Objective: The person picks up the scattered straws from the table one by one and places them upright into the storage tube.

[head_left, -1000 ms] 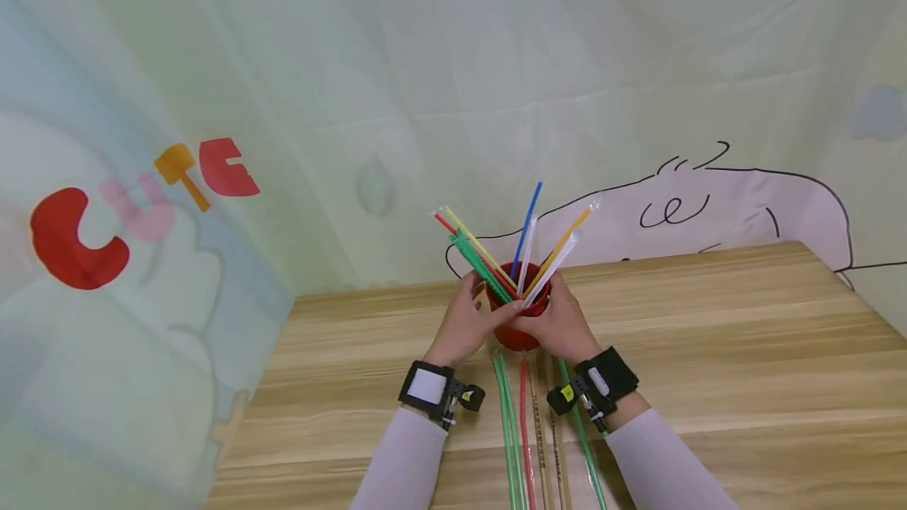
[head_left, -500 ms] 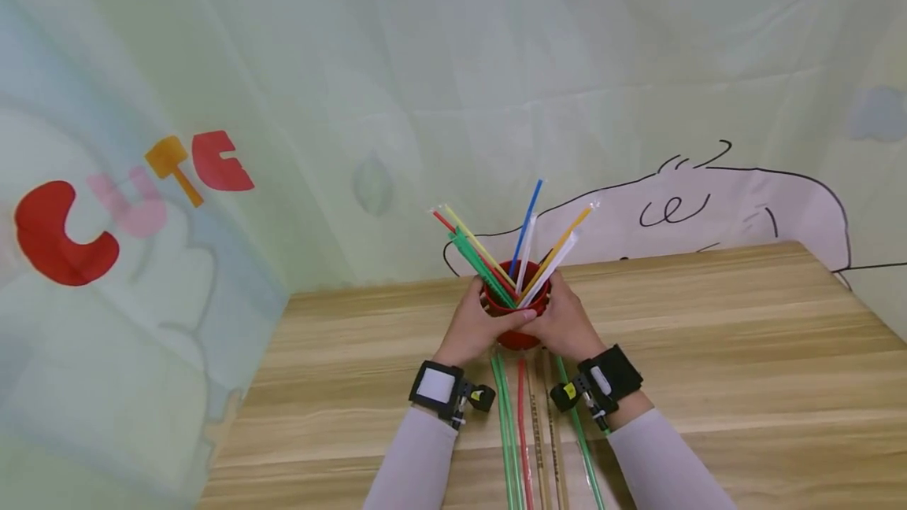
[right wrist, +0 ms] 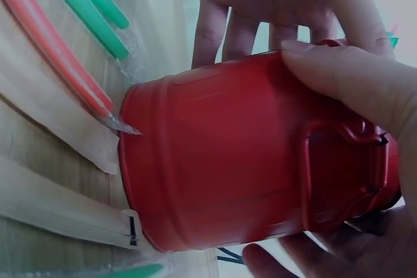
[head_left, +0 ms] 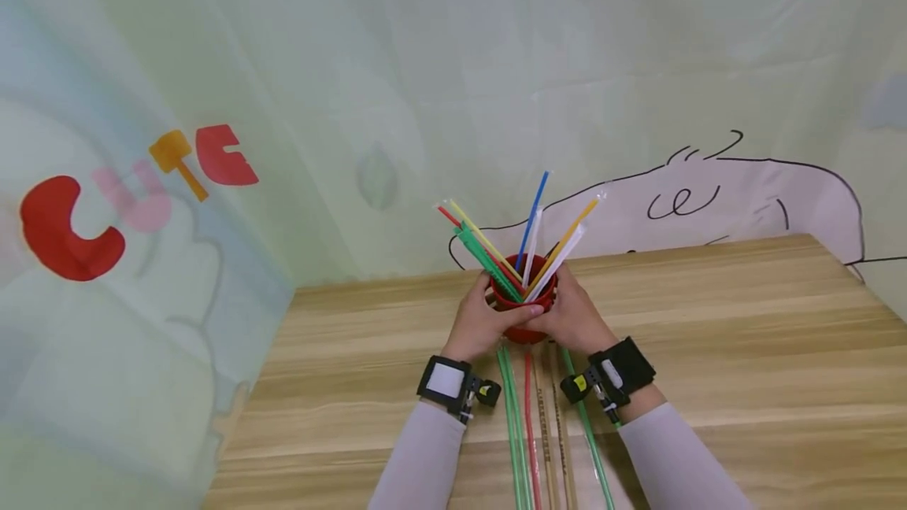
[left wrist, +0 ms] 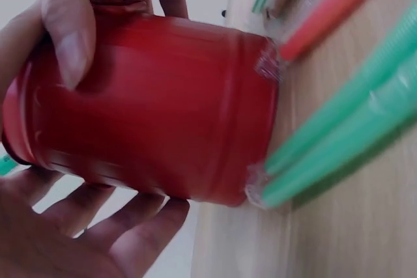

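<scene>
A small red metal bucket (head_left: 524, 334) stands upright on the wooden table between both hands. My left hand (head_left: 476, 325) grips it from the left, fingers round its side and thumb across the near face below the rim. From the right, my right hand (head_left: 572, 317) holds it the same way, and the two thumbs overlap in front. The right wrist view shows a wire handle (right wrist: 307, 180) folded on the bucket's side. Wrapped drinking straws fan out of the top: green ones (head_left: 489, 262), a blue one (head_left: 533, 219), an orange one (head_left: 567, 238), plus red, yellow and white.
More wrapped straws lie lengthwise in front of the bucket: green ones (head_left: 515, 431), a red one (head_left: 531, 431), tan ones (head_left: 546, 431) and another green straw (head_left: 594, 447). Their far ends reach the bucket's base. A printed cloth backdrop (head_left: 425, 140) rises behind the table (head_left: 744, 337).
My left wrist has shifted slightly right, closer to the bucket, and the left thumb reaches further across its front. The head view has tilted a little. Bucket and straws keep their arrangement.
</scene>
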`<state>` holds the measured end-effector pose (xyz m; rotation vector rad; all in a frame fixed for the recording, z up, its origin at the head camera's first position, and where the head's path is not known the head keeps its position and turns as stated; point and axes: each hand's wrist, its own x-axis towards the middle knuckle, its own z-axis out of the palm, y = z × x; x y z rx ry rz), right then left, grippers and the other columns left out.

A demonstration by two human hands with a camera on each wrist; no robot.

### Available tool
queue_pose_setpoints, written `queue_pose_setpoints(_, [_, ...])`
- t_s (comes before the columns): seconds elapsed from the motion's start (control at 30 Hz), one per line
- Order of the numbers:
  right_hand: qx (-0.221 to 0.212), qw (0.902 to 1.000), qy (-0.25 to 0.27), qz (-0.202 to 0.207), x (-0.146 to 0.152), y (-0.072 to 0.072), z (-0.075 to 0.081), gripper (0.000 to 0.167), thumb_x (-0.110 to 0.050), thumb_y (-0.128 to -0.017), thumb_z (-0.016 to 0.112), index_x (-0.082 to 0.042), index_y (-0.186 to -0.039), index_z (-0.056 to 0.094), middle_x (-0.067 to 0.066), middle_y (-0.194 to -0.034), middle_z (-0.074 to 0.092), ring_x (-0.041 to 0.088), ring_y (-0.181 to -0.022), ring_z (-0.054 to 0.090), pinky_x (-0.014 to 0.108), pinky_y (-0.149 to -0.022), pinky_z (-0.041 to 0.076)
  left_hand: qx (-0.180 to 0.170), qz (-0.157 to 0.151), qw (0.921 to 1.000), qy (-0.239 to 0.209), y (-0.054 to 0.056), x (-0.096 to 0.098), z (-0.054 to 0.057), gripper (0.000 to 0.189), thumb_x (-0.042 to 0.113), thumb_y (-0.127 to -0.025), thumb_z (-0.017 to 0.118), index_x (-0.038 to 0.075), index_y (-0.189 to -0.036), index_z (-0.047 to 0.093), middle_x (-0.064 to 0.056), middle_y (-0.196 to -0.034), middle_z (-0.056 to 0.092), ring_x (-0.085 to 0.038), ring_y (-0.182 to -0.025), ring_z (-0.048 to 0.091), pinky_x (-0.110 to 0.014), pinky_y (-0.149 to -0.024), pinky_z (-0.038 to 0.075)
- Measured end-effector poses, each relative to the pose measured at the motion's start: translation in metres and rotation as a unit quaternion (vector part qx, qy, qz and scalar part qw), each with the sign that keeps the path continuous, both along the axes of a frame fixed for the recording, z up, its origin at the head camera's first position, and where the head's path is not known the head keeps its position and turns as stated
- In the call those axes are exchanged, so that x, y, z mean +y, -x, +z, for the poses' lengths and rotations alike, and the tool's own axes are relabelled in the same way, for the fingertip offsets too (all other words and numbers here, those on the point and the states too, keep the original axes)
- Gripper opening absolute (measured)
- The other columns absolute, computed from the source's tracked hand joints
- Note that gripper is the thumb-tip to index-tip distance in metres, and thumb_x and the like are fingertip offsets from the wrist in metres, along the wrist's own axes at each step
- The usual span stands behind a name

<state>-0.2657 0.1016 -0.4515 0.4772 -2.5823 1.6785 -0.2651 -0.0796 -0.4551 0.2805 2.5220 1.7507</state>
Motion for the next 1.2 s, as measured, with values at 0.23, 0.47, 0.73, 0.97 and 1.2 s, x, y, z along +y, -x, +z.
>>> queue_pose_setpoints(0.23, [0.003,0.9988,-0.003,0.049,0.005,0.001,0.003,0.086,-0.011,-0.080,0.089,-0.010,-0.151,0.039,0.016,-0.144,0.056,0.037,-0.133,0.055,0.059,-0.109,0.049,0.017,0.008,0.9998,-0.003,-0.001,0.000,-0.004,0.079,0.054,-0.079,0.087,0.038,-0.147,0.049,0.001,-0.141,0.062,-0.031,-0.127,0.062,-0.045,-0.096,0.059])
queue_pose_setpoints(0.47, [-0.079,0.9948,-0.062,0.015,0.018,-0.010,0.022,0.089,-0.022,-0.084,0.087,-0.003,-0.155,0.036,0.022,-0.147,0.051,0.044,-0.133,0.052,0.056,-0.100,0.056,0.017,0.009,0.9998,-0.004,-0.001,-0.001,-0.003,0.078,0.052,-0.080,0.087,0.034,-0.146,0.050,0.000,-0.144,0.060,-0.033,-0.130,0.060,-0.048,-0.101,0.057])
queue_pose_setpoints(0.73, [-0.102,0.9857,-0.133,0.012,0.027,-0.027,0.042,0.095,-0.032,-0.083,0.087,0.004,-0.153,0.034,0.028,-0.139,0.056,0.044,-0.123,0.057,0.049,-0.092,0.059,0.009,0.014,0.9998,-0.007,-0.001,0.000,-0.003,0.077,0.053,-0.079,0.088,0.036,-0.144,0.051,0.002,-0.141,0.061,-0.029,-0.128,0.060,-0.048,-0.101,0.057])
queue_pose_setpoints(0.97, [-0.100,0.9788,-0.179,0.006,0.033,-0.045,0.049,0.092,-0.036,-0.083,0.086,0.007,-0.149,0.039,0.032,-0.137,0.058,0.046,-0.121,0.060,0.052,-0.092,0.060,0.004,0.011,0.9999,-0.008,-0.001,0.001,-0.003,0.079,0.052,-0.080,0.087,0.034,-0.146,0.049,-0.001,-0.145,0.059,-0.032,-0.131,0.058,-0.050,-0.100,0.058])
queue_pose_setpoints(1.2, [-0.087,0.9730,-0.214,0.003,0.040,-0.060,0.047,0.083,-0.042,-0.085,0.084,0.008,-0.142,0.048,0.030,-0.130,0.062,0.041,-0.112,0.065,0.049,-0.086,0.061,0.001,0.014,0.9998,-0.011,-0.002,0.000,-0.003,0.079,0.051,-0.079,0.088,0.033,-0.146,0.050,0.000,-0.144,0.059,-0.033,-0.132,0.058,-0.052,-0.102,0.057])
